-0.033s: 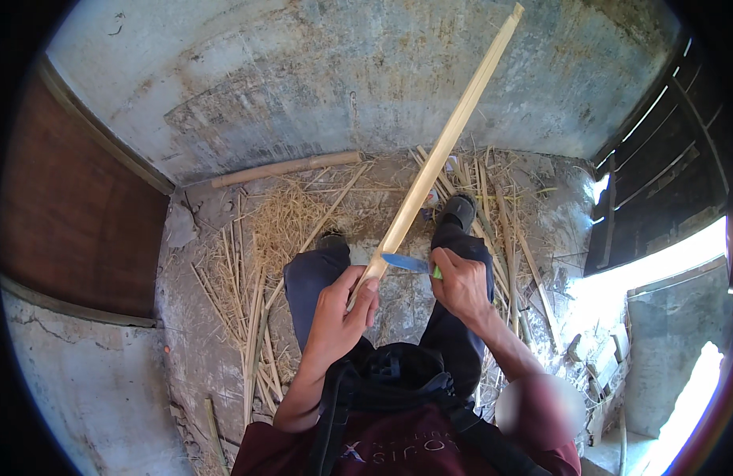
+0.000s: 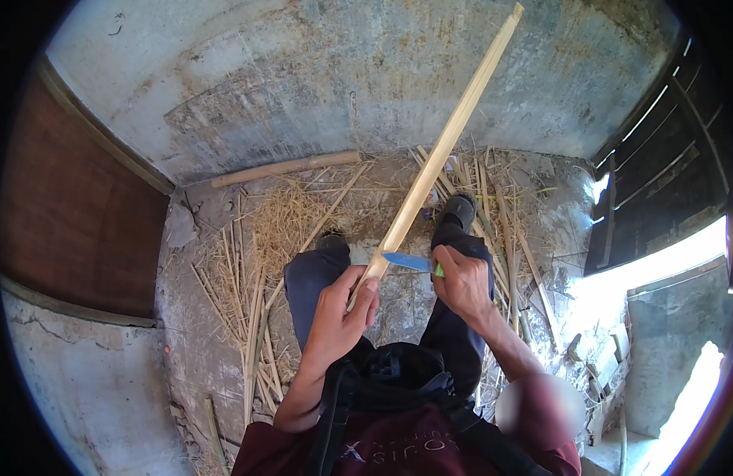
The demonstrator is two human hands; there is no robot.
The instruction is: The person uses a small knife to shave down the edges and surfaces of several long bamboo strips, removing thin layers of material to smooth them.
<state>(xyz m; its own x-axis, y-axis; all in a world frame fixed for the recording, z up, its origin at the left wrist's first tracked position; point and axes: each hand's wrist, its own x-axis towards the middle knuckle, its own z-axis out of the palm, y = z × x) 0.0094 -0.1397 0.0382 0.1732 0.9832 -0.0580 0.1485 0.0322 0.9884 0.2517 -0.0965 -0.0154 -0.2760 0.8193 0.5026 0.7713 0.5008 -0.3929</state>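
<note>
Left grip (image 2: pixel 342 309) holds bamboo strip (image 2: pixel 416 197) at 7 o'clock end; right grip (image 2: pixel 463 285), green-handled knife (image 2: pixel 408 261). Strip probably light, springy; best held there. Knife contact unclear.

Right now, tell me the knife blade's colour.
The blade is blue, showing best in the head view.

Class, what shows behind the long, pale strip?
Behind the strip, held by the left hand, are the stained wall and littered floor. Whatever the strip itself covers cannot be seen.
</note>
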